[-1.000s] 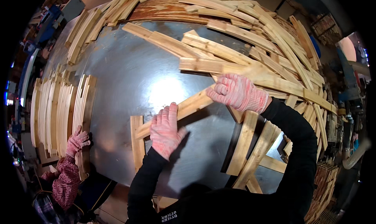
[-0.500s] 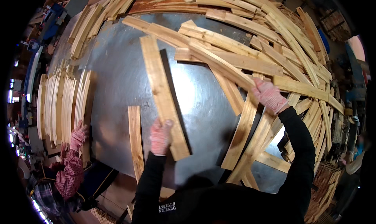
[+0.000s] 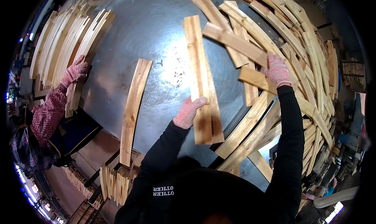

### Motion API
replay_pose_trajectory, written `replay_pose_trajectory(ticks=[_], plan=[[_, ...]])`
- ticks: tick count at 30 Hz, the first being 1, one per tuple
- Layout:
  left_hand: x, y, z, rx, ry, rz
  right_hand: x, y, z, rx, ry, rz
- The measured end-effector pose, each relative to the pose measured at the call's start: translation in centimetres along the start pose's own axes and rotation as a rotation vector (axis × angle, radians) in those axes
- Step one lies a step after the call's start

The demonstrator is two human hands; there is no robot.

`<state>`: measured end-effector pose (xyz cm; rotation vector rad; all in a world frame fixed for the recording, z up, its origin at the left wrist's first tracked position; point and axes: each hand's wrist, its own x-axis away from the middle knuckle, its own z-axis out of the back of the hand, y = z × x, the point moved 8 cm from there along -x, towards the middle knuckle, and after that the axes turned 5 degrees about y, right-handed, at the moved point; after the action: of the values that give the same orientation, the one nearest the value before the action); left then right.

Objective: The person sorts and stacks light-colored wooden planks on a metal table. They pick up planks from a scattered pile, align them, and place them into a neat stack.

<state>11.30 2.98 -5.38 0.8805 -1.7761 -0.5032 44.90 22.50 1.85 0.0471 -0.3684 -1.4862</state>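
Note:
My left hand (image 3: 189, 113), in a pink knitted glove, grips the near part of a pale wooden board (image 3: 197, 75). Its thumb lies across the top face. A second board (image 3: 214, 106) shows along the right side of that one, partly covered by it. My right hand (image 3: 277, 70), gloved alike, is closed on the right end of another wooden board (image 3: 237, 43), which slants up to the left over other boards. Just below the right hand, a knotty board (image 3: 256, 80) points left. A single board (image 3: 134, 110) lies left of my left hand, overhanging the table's near edge.
The grey metal table (image 3: 113, 67) carries a heap of loose boards (image 3: 313, 67) along its right side. At the left, a co-worker's gloved hand (image 3: 76, 70) touches a row of boards on edge (image 3: 58, 44). Short wood pieces (image 3: 115, 183) are stacked below the near edge.
The view has shifted, so the table's things sit elsewhere in it. My right hand now holds a different board. Another board now shows beside the one in my left hand.

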Motion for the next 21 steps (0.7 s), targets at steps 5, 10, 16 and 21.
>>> replay_pose_trajectory(ticks=[5,10,16,21], plan=[[1.8,-2.1,4.0,0.056,0.138,-0.090,2.1,-2.5,6.4,-0.290,0.199,0.076],[1.3,-1.7,4.3,0.394,0.008,-0.077,5.0,-14.8,12.8,-1.098,0.199,0.128],[-0.9,0.7,4.3,0.349,0.081,-0.111,3.8,-27.1,6.6,-0.785,0.243,-0.029],[0.2,1.5,7.4,0.271,0.137,-0.093,-3.0,-25.8,6.2,-0.476,0.240,-0.151]])
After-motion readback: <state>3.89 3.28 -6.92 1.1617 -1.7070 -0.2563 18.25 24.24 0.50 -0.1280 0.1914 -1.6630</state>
